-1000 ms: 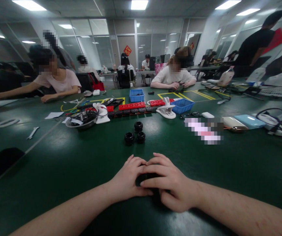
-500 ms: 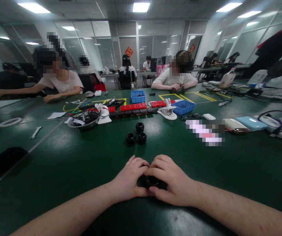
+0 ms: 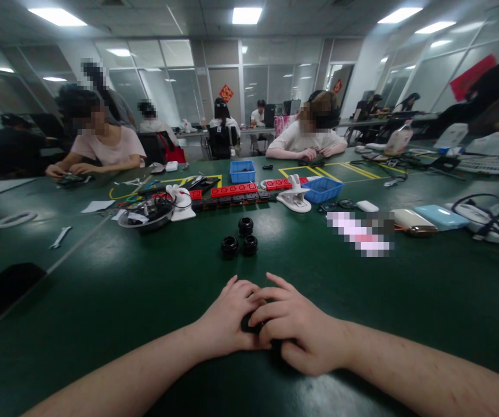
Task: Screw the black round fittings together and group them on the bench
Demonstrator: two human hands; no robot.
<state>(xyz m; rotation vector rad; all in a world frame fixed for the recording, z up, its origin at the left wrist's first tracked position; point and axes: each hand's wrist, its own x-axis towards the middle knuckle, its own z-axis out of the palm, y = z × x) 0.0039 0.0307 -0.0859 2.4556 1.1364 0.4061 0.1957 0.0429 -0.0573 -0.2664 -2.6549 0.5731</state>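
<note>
Close in front of me, a black ring-shaped part [image 3: 248, 324] is mostly hidden between my hands. My left hand [image 3: 223, 318] is curled round its left side, thumb low and fingers over the far side. My right hand [image 3: 303, 327] lies over the top and right of the part, its fingers bent across it and touching my left fingers; one fingertip is lifted. Beyond my hands stand three similar black round parts in a small cluster: a rear one [image 3: 245, 226], a left one [image 3: 229, 247] and a right one [image 3: 250, 245].
Farther back is a row of red and black blocks [image 3: 234, 191] between two white clip stands. A metal bowl of cables [image 3: 145, 217] and a wrench [image 3: 61, 237] lie left. Blue bins [image 3: 324, 189], a light-blue case [image 3: 440, 217] and cables are right. Co-workers sit across the table.
My right hand has turned and slid over the black part, covering its opening; its thumb has moved down and nearer me. My left hand stays almost in place.
</note>
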